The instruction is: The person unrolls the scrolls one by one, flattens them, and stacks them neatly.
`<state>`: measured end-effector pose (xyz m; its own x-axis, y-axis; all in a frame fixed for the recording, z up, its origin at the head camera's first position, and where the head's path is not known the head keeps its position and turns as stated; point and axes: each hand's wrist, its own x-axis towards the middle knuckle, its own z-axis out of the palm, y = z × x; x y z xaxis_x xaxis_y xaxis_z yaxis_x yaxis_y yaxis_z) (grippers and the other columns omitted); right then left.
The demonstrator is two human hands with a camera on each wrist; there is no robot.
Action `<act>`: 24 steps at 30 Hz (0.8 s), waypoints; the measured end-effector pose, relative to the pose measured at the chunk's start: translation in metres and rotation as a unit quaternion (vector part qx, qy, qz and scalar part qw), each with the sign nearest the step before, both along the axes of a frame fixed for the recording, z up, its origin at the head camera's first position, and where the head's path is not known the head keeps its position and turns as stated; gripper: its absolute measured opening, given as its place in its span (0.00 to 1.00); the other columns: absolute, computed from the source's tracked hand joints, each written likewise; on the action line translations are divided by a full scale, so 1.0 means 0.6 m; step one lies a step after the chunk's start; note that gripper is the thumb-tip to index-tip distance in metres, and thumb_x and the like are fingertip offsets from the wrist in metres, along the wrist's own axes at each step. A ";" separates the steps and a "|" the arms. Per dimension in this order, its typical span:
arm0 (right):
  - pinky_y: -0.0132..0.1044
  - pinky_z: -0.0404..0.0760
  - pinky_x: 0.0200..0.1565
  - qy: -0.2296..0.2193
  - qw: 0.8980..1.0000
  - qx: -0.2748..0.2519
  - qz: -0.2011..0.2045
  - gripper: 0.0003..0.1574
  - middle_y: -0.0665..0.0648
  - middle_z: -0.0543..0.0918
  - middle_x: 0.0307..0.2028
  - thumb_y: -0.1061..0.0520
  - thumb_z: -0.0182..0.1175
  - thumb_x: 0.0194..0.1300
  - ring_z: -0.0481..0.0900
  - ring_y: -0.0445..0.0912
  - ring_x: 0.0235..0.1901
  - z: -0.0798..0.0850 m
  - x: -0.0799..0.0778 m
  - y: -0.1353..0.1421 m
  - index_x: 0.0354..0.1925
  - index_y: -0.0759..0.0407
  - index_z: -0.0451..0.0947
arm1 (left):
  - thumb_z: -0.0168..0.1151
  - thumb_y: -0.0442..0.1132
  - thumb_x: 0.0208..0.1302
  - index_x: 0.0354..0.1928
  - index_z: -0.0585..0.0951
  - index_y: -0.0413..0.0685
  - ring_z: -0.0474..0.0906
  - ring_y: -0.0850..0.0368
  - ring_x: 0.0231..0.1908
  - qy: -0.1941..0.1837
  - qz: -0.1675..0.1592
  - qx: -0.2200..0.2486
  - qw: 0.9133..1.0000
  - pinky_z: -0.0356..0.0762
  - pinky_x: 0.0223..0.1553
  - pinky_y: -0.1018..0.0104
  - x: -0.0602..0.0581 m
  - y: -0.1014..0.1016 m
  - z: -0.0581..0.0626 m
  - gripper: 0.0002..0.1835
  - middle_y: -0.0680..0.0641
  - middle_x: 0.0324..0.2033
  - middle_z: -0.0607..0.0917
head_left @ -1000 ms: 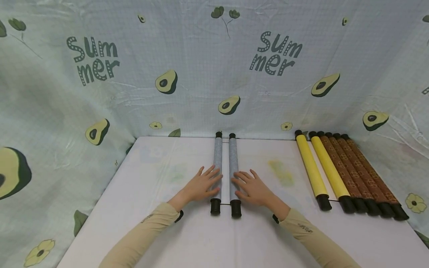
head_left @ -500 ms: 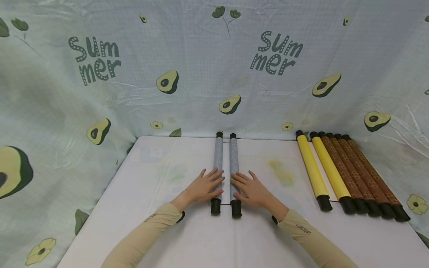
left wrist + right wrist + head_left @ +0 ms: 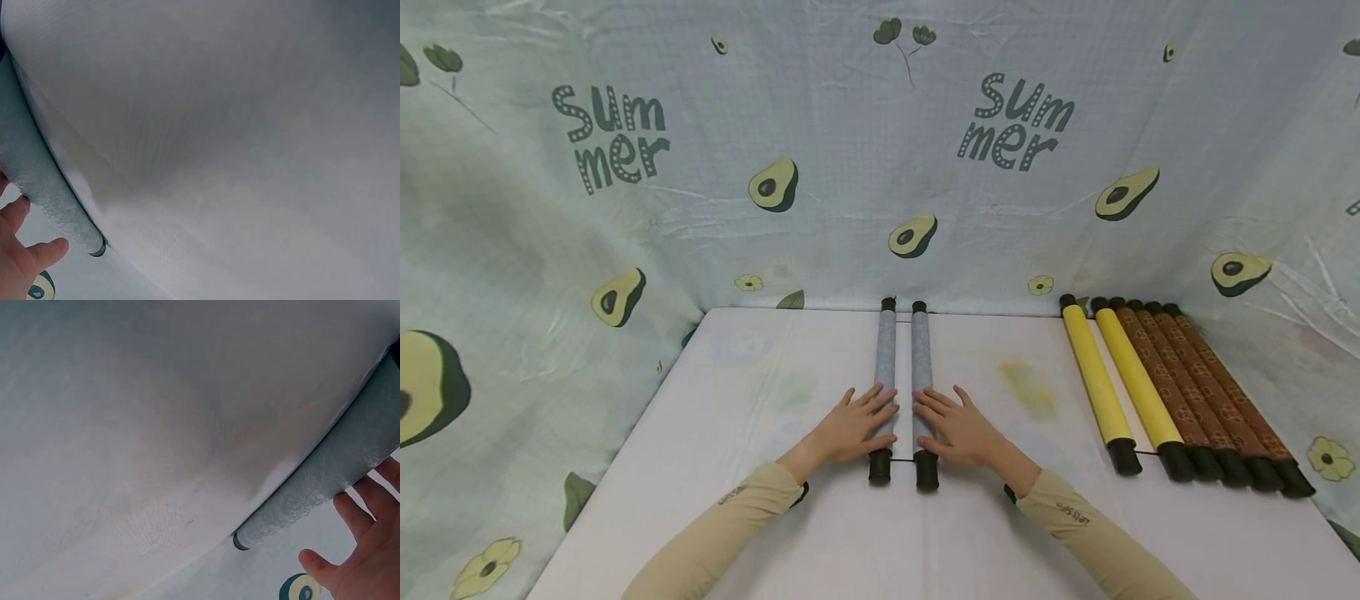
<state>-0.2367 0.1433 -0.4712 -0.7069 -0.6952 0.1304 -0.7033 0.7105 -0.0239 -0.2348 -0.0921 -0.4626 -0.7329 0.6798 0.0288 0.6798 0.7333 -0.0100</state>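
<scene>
Two long grey-blue rolls with black end caps lie side by side on the white table, pointing away from me, a narrow gap between them. My left hand (image 3: pixel 848 429) rests spread-fingered on the near part of the left roll (image 3: pixel 886 350); my right hand (image 3: pixel 962 429) touches the right roll (image 3: pixel 922 358) likewise. A thin cord joins the two near caps. In the left wrist view, fingers (image 3: pixel 15 212) reach to the textured roll (image 3: pixel 37 162). The right wrist view has the fingertips (image 3: pixel 344 500) against the other roll (image 3: pixel 331 469). Neither hand grips anything.
At the right, a pair of yellow rolls (image 3: pixel 1097 375) with black caps lies beside several brown patterned rolls (image 3: pixel 1195 375). The white cloth-covered table (image 3: pixel 737 392) meets an avocado-print curtain (image 3: pixel 842 192) at the back and sides.
Both hands have slid slightly toward the near caps, fingers still spread. The grey-blue rolls lie almost as before, and the view has shifted a little.
</scene>
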 end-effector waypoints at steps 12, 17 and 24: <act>0.61 0.51 0.60 -0.002 1.000 0.002 0.000 0.35 0.53 0.59 0.66 0.37 0.43 0.64 0.56 0.49 0.66 0.008 0.003 0.002 0.63 0.52 0.61 | 0.38 0.60 0.65 0.63 0.64 0.59 0.49 0.50 0.68 0.005 0.001 0.003 1.000 0.57 0.59 0.41 0.000 -0.001 -0.004 0.28 0.50 0.67 0.58; 0.61 0.52 0.60 -0.003 1.000 0.005 0.000 0.34 0.53 0.59 0.66 0.37 0.42 0.65 0.56 0.49 0.66 0.007 0.004 0.003 0.63 0.51 0.62 | 0.38 0.59 0.65 0.63 0.65 0.59 0.49 0.50 0.68 0.007 0.000 0.000 1.000 0.57 0.59 0.41 0.001 -0.003 -0.003 0.27 0.50 0.67 0.58; 0.62 0.52 0.59 -0.001 1.000 0.001 0.001 0.30 0.54 0.60 0.66 0.38 0.42 0.65 0.57 0.50 0.65 0.007 0.004 0.005 0.61 0.47 0.64 | 0.38 0.60 0.65 0.62 0.66 0.58 0.50 0.49 0.67 0.009 -0.001 0.001 1.000 0.57 0.58 0.41 0.002 -0.006 0.001 0.27 0.50 0.66 0.59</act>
<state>-0.2342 0.1463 -0.4669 -0.7053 -0.6972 0.1281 -0.7049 0.7089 -0.0233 -0.2335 -0.0957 -0.4621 -0.7310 0.6809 0.0444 0.6808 0.7322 -0.0206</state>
